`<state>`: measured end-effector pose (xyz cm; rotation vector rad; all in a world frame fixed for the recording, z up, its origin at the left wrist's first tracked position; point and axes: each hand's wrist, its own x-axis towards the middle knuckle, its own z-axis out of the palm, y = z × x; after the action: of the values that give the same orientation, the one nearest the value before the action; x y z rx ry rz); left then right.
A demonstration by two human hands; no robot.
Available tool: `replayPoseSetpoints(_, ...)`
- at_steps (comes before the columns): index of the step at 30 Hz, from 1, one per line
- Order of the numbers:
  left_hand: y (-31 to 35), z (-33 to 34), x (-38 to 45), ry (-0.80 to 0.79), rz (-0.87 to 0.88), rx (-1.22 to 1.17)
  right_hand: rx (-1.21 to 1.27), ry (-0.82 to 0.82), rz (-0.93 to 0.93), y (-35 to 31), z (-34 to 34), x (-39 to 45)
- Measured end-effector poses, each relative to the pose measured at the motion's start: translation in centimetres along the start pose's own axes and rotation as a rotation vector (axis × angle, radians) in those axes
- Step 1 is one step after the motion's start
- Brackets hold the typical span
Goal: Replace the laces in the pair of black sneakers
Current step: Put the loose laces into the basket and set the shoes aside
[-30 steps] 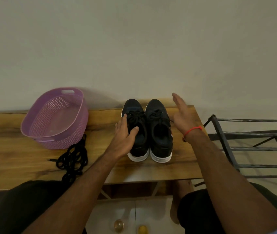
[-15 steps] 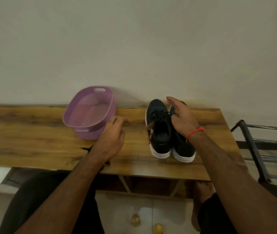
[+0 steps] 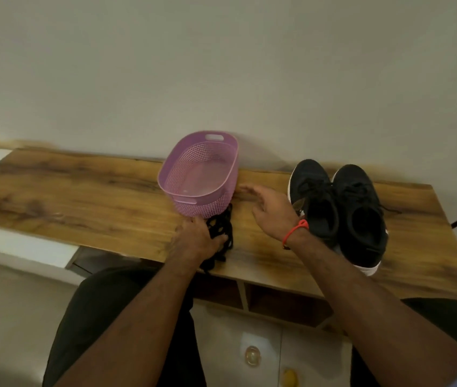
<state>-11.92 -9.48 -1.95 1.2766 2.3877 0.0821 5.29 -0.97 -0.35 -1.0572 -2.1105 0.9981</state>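
- Sneakers [image 3: 341,210], black and laced, stand side by side at the right of the wooden table [image 3: 82,196], just right of my right hand.
- Beside them I see a purple basket [image 3: 202,174].
- My left hand [image 3: 194,238] curls onto the loose black laces [image 3: 221,233], touching the bundle.
- My right hand [image 3: 272,210] hovers with fingers spread, holding nothing.
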Motion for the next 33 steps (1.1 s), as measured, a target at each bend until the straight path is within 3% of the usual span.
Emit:
replayPoseSetpoints(5, 0.6, 2.3, 0.4, -0.017, -0.025, 0.070, -0.011, -0.062, 0.111, 1.2, 1.6, 0.5)
replayPoseSetpoints(12, 1.9, 1.5, 0.4, -0.075, 0.235, -0.093, 0.016, -0.355, 0.167, 2.1, 2.5, -0.2)
replayPoseSetpoints(18, 5.2, -2.8, -1.7, 0.059, 0.324, -0.615, 0.613, -0.280, 0.375, -0.7, 1.3, -1.0)
replayPoseSetpoints(21, 5.5, -4.7, -2.3, 0.180, 0.359, -0.714, 1.002, -0.284, 0.421, -2.6, 0.5, -1.0)
replayPoseSetpoints(24, 5.2, -5.3, -2.1, 0.237, 0.429, -0.677, 1.224, -0.293, 0.488, -4.4, -0.1, -0.7)
replayPoseSetpoints(28, 4.4, -5.8, -1.6, 0.311, 0.587, -0.354, 1.200, -0.224, 0.507, -5.3, -0.8, 0.2)
replayPoseSetpoints(30, 3.9, -6.0, -1.4, 0.242, 0.614, -0.147, 1.174, -0.125, 0.498, -5.5, -0.8, 0.9)
replayPoseSetpoints(33, 2.8, -7.6, -0.5, 0.041, 0.654, -0.146, 1.243, -0.086, 0.494, -5.6, -0.5, 2.2)
